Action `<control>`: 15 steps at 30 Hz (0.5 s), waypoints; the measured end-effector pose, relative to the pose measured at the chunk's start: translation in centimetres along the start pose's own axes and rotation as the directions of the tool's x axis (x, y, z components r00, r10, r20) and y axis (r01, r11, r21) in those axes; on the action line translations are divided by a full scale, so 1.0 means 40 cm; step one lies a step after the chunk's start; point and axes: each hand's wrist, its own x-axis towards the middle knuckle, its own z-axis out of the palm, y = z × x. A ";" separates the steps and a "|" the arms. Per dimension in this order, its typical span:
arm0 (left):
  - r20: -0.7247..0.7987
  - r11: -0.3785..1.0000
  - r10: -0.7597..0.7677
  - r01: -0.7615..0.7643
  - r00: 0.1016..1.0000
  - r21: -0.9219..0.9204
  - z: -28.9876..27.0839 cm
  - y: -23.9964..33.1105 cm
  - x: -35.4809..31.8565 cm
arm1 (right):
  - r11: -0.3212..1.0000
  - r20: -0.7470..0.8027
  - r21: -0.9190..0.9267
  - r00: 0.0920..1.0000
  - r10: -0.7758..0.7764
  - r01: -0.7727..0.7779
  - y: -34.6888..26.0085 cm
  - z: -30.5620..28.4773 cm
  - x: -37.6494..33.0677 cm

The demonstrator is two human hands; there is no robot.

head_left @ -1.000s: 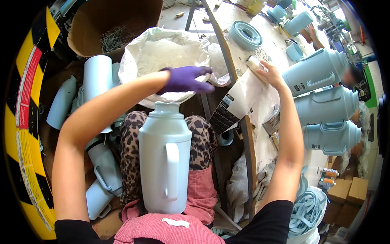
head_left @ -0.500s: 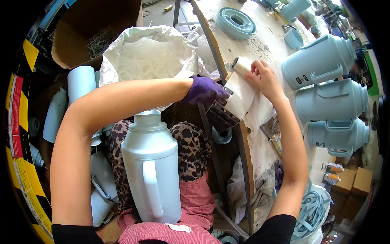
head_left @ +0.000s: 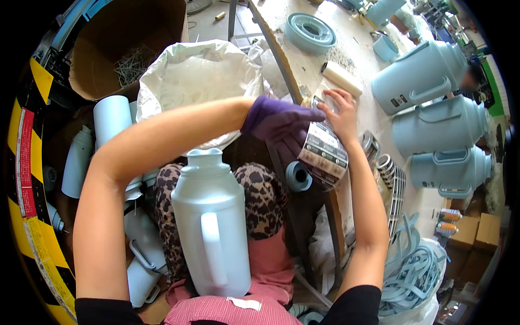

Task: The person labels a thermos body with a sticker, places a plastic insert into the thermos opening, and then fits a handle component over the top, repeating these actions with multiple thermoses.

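Note:
On the table's near edge, a strip of black-and-white printed labels [head_left: 326, 150] runs between my hands, its lower end hanging over the edge. My left hand [head_left: 284, 123], in a purple glove, has its thumb side over the strip and its other fingers down along the edge; it looks closed on the strip. My bare right hand [head_left: 343, 115] bends its fingers onto the strip's upper part. Just beyond lies a white roll [head_left: 342, 79] with a dark end. A light blue vacuum flask body [head_left: 212, 227] with a handle stands upright in my lap, untouched by either hand.
Several light blue flasks [head_left: 414, 78] lie on the table [head_left: 352, 24] at right, near a round blue part [head_left: 310, 32]. A white bag [head_left: 203, 70] and a cardboard box [head_left: 89, 43] stand at left. Blue straps [head_left: 411, 281] fill a bag lower right.
My right hand has moved off the white roll, nearer to me, onto the strip. The strip has turned, showing more of its printed side. My left fingers hang lower beside it.

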 end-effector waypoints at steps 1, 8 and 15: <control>-0.106 0.989 -0.098 0.109 0.990 0.104 -0.008 0.021 -0.007 | 0.997 0.015 -0.024 0.997 0.077 -0.077 0.003 -0.005 0.000; -0.507 0.786 0.551 -0.206 0.663 0.583 0.015 -0.050 -0.279 | 0.965 -0.010 0.046 0.965 0.260 -0.260 -0.006 -0.004 0.002; -0.727 0.569 0.684 -0.582 -0.057 0.581 0.267 -0.423 -0.493 | 0.980 -0.161 0.098 0.969 0.185 -0.170 -0.123 -0.002 -0.031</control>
